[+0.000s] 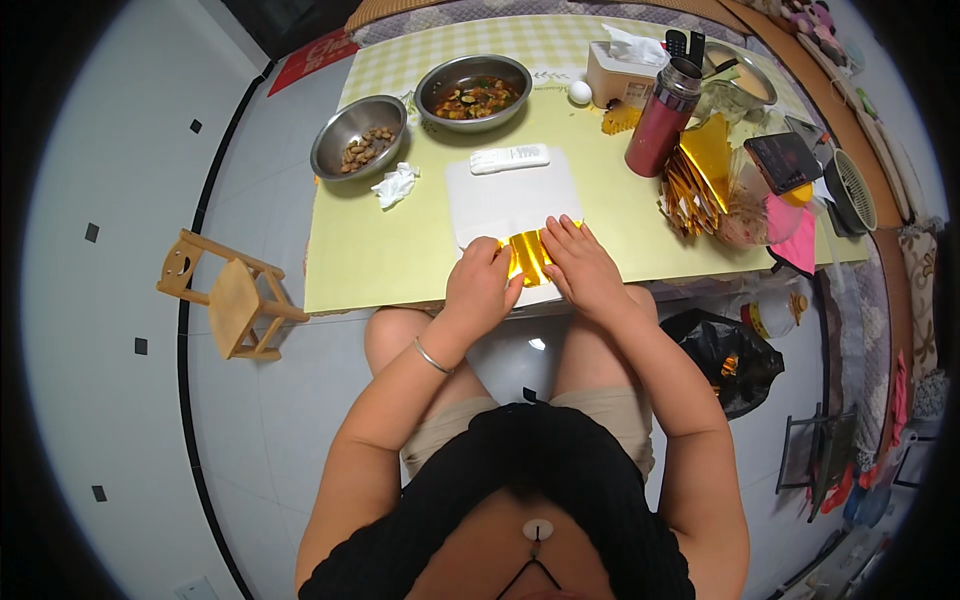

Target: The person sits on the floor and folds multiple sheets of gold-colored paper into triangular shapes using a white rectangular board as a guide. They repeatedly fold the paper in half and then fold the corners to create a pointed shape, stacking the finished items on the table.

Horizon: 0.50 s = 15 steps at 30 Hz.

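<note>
A shiny gold foil sheet (529, 260) lies on a white board (500, 205) near the table's front edge. My left hand (481, 284) is on its left side, fingers curled over the foil's edge and the thumb pointing inward. On the other side my right hand (581, 262) lies flat, fingers stretched out and pressing on the foil's right part. Both ends of the sheet are partly hidden under my hands. Beyond the foil, a white oblong packet (510, 159) rests across the board's far end.
Two steel bowls stand at the back left, one with nuts (368, 149), one with food in broth (482, 98). To the right are a red thermos (662, 120), a tissue box (612, 82), folded gold paper (703, 178) and a phone (781, 162). A wooden chair (240, 295) stands left.
</note>
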Motion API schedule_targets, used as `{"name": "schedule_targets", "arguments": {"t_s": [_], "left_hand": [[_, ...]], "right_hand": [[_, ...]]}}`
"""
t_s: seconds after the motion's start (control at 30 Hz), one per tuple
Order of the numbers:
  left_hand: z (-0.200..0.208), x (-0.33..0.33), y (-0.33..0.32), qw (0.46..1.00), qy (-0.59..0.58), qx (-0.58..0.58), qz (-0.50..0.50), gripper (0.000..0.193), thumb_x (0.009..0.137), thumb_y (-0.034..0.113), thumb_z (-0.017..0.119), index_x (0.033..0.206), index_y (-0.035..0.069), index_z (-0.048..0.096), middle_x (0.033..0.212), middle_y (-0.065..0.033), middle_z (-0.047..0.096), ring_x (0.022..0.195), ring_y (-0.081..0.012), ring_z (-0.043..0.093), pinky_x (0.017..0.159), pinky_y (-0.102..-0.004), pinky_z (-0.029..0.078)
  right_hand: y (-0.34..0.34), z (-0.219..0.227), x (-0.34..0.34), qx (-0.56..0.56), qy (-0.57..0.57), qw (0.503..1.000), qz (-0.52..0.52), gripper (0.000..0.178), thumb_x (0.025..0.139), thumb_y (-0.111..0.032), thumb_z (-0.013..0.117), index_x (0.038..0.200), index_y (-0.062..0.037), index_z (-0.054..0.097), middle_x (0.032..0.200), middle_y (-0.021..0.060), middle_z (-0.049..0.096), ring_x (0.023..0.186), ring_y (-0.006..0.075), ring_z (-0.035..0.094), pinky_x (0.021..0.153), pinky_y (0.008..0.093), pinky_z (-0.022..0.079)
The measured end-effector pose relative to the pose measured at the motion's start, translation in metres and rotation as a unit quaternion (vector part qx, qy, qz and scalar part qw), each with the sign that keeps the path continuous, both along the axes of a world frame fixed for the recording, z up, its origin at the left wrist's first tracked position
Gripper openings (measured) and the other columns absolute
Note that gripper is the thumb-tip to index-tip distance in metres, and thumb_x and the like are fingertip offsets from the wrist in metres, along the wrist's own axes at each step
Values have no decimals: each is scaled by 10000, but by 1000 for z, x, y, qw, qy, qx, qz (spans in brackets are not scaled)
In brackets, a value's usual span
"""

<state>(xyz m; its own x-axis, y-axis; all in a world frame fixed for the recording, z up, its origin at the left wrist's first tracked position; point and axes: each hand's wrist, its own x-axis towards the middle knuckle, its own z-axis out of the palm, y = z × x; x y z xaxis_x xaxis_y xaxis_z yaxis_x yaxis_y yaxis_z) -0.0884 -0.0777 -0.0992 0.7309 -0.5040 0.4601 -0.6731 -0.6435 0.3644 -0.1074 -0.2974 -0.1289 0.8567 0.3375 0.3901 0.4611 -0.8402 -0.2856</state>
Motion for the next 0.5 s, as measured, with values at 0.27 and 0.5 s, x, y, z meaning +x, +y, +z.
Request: {"name": "schedule_targets", "arguments": {"t_s": [0.27, 0.5], "left_hand": [[2, 13, -1, 996, 50, 68, 40, 266, 777, 150, 780, 993, 27, 687, 984, -132, 634, 1002, -348, 593, 858, -446, 508], [13, 56, -3, 995, -10, 80, 53, 427, 682, 212, 876, 1022, 40, 682, 1127, -152, 636, 1171, -377, 551, 1024, -467, 433]], "right_hand": [[-1, 8, 5, -48, 45, 997, -40, 591, 967, -299, 607, 1464, -14, 464, 1553, 195, 424, 1452, 344, 387, 1213, 483, 269], [-1, 21, 34, -48, 34, 998, -32, 711, 885, -199, 700, 1517, -65, 403, 1580, 196, 378, 1476, 355, 342, 1223, 515, 243]]}}
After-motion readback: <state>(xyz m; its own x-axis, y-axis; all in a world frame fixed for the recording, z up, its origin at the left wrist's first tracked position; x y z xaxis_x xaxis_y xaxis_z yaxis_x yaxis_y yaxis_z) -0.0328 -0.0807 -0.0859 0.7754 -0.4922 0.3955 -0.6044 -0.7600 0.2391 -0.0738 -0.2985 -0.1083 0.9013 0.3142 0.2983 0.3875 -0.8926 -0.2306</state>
